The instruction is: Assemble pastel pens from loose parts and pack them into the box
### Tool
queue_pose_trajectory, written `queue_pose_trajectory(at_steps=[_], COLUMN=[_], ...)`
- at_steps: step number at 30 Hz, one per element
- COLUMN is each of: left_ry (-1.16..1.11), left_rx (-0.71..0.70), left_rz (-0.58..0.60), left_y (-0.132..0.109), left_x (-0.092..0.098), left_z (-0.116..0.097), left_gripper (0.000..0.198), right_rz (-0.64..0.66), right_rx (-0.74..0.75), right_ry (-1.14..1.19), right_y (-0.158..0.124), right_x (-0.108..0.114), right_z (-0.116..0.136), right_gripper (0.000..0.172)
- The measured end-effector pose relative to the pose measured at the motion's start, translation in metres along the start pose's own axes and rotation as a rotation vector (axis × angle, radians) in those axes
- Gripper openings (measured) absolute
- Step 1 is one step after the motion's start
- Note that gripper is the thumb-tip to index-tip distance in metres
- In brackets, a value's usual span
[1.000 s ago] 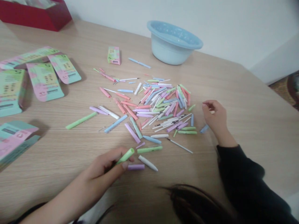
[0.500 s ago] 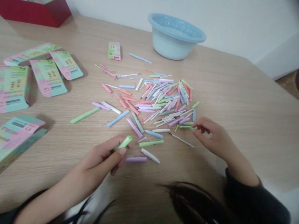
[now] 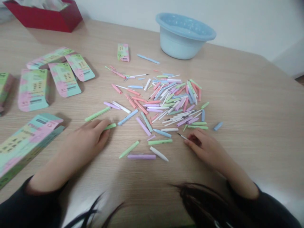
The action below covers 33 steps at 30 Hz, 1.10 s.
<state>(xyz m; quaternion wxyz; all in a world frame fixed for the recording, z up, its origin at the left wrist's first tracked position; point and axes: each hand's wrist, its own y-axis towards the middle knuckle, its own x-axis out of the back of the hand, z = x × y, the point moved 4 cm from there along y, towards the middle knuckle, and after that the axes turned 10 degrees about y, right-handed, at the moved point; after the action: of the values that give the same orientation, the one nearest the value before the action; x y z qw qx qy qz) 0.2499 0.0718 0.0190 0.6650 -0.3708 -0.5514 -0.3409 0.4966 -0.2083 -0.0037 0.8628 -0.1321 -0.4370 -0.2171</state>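
Note:
My left hand (image 3: 92, 134) is closed on a light-green pen barrel (image 3: 110, 126), whose end sticks out past the fingers just above the table. Close by are another green barrel (image 3: 97, 114) and a blue one (image 3: 127, 117). On the right, my right hand (image 3: 201, 144) pinches a thin white refill (image 3: 181, 136) with a dark tip, low over the tabletop. Beyond the hands is a loose heap of pastel pen parts (image 3: 174, 98) and white refills. Between them lie a green tapered barrel (image 3: 129, 149), a purple tube (image 3: 142, 156) and a white tapered barrel (image 3: 159, 154).
A light-blue basin (image 3: 182, 44) stands at the back. Several printed pastel cartons (image 3: 34, 90) lie on the left, and a small box (image 3: 123, 52) stands behind the heap. A red container (image 3: 47, 17) is at the back left. One blue piece (image 3: 218, 126) lies right of the heap.
My left hand has moved left and away, uncovering a green tapered barrel on the table. My right hand has left the green pieces and taken hold of the white refill. The view has shifted slightly left.

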Motion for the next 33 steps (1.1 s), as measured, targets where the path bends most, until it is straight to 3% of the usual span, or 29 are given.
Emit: queue_pose_trajectory(at_steps=[3, 9, 14, 23, 26, 28, 31, 33], left_ry=[0.050, 0.052, -0.051, -0.122, -0.122, -0.121, -0.360, -0.689], left_rx=[-0.052, -0.062, -0.107, -0.085, -0.038, 0.017, 0.015, -0.048], left_rz=[-0.121, -0.164, -0.159, -0.093, -0.134, -0.228, -0.347, -0.264], left_y=[-0.002, -0.003, -0.002, -0.002, -0.003, -0.006, -0.014, -0.019], left_x=[-0.012, -0.022, -0.023, -0.022, -0.016, -0.005, 0.015, 0.020], left_z=[-0.001, -0.002, -0.006, -0.008, -0.007, -0.006, -0.013, -0.025], left_gripper=[0.044, 0.043, 0.044, 0.042, 0.044, 0.043, 0.032, 0.029], right_rz=[-0.007, 0.054, 0.085, 0.028, 0.005, -0.031, -0.047, 0.005], right_rx=[0.093, 0.318, 0.223, 0.230, 0.247, 0.266, 0.330, 0.429], right_ry=[-0.002, -0.028, -0.116, -0.240, -0.245, -0.198, -0.013, 0.121], right_y=[0.015, 0.073, 0.103, 0.105, 0.106, 0.103, 0.088, 0.071], right_x=[0.007, -0.003, -0.025, -0.033, -0.031, -0.024, -0.011, -0.007], right_z=[0.015, 0.056, 0.065, 0.070, 0.070, 0.074, 0.093, 0.113], right_gripper=[0.013, 0.019, 0.014, 0.015, 0.015, 0.014, 0.013, 0.014])
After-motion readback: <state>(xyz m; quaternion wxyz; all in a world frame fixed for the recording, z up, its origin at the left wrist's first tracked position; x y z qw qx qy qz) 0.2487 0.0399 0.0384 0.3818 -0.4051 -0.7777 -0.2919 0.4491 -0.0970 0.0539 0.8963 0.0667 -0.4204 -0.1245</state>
